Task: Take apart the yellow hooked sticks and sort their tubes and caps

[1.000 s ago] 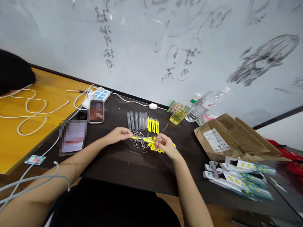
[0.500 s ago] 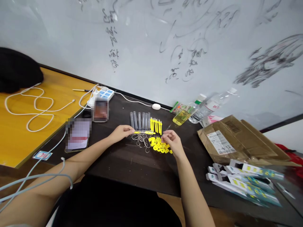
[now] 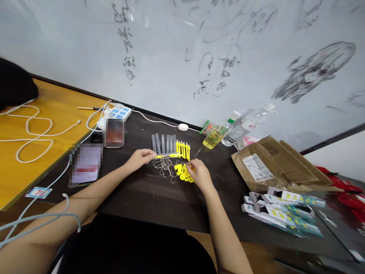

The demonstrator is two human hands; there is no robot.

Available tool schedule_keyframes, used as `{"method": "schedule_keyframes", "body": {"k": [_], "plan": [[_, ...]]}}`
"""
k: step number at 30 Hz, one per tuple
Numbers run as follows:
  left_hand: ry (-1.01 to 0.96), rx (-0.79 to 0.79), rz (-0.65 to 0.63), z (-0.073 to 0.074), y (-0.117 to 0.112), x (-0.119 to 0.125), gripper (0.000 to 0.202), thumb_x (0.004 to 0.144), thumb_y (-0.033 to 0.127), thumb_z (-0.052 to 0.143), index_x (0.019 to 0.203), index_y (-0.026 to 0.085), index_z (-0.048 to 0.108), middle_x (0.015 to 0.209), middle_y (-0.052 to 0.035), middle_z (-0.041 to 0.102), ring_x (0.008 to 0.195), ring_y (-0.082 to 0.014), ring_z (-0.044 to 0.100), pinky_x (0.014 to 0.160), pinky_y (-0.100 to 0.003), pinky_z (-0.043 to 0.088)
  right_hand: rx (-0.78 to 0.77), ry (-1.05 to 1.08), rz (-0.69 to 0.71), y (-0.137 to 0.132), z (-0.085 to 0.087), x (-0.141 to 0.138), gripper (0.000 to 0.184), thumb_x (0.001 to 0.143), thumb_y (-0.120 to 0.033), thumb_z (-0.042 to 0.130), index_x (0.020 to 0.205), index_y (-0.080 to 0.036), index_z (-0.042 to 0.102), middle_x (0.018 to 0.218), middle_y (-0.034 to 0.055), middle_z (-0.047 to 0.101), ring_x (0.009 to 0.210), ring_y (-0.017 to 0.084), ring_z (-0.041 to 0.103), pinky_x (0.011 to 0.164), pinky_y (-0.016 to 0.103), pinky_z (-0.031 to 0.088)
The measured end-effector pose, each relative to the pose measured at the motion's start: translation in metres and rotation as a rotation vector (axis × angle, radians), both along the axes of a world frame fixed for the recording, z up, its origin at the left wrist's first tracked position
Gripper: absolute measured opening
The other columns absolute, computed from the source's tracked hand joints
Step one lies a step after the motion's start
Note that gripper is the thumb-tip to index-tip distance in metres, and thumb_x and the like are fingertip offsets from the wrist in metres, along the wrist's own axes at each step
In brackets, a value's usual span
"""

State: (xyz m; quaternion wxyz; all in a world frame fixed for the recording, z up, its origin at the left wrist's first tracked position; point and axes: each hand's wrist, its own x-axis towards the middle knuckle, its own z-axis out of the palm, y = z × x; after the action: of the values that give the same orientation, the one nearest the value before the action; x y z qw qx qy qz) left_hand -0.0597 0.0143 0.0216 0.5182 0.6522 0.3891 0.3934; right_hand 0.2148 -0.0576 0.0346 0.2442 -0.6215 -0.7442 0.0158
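Observation:
My left hand (image 3: 142, 159) pinches the left end of a slim yellow plastic stick (image 3: 173, 155), which seems to have a clear sleeve. It lies level, just in front of a row of clear plastic tubes (image 3: 162, 144). To their right stand several yellow plastic sticks (image 3: 183, 150) with pale tips. Below the held stick is a tangle of thin metal hooks (image 3: 165, 166). My right hand (image 3: 200, 175) is over a pile of small yellow rings (image 3: 182, 176), covering part of it. Its thumb and fingers are drawn together; whatever is between them is hidden.
At the left lie two phones (image 3: 86, 165) (image 3: 114, 133), a power strip (image 3: 119, 112) and white cables. Two bottles (image 3: 214, 138) (image 3: 248, 123) lean at the back right. A cardboard parcel (image 3: 270, 163) and opened small boxes (image 3: 288, 213) cover the right side.
The view has shifted slightly to the right. My right hand has moved a little left and down over the yellow rings. My left hand keeps its hold on the yellow stick.

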Motion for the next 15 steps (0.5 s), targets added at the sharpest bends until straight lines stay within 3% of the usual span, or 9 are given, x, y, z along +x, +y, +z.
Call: {"method": "schedule_keyframes", "body": {"k": [6,12,15], "plan": [[0.04,-0.021,-0.028,0.006,-0.005,0.001,0.024,0.074,0.038,0.061,0.078,0.014,0.067,0.047,0.0056,0.042,0.042,-0.0057,0.034,0.041,-0.018,0.022,-0.038,-0.027,-0.034,0.0,-0.001,0.004,0.008,0.081,-0.018,0.049,0.076,-0.02,0.056,0.073,0.0024,0.054,0.073,0.019,0.051,0.065,0.028,0.038],[0.104,-0.044,-0.086,0.004,-0.005,0.0,0.029,0.078,0.042,0.058,0.081,0.014,0.066,0.05,0.0047,0.043,0.043,-0.0054,0.034,0.04,-0.017,0.021,0.016,0.467,0.097,-0.003,-0.003,-0.01,0.022,0.092,-0.033,0.04,0.096,-0.02,0.058,0.084,0.0038,0.06,0.08,0.017,0.056,0.074,0.031,0.043],[0.122,-0.086,-0.161,0.002,-0.005,0.001,0.033,0.079,0.046,0.056,0.086,0.014,0.066,0.052,0.0047,0.044,0.042,-0.0048,0.034,0.039,-0.016,0.021,-0.011,0.713,0.169,-0.003,-0.006,-0.017,0.028,0.087,-0.038,0.051,0.109,-0.022,0.053,0.082,0.0008,0.057,0.076,0.015,0.057,0.07,0.029,0.046]]}}
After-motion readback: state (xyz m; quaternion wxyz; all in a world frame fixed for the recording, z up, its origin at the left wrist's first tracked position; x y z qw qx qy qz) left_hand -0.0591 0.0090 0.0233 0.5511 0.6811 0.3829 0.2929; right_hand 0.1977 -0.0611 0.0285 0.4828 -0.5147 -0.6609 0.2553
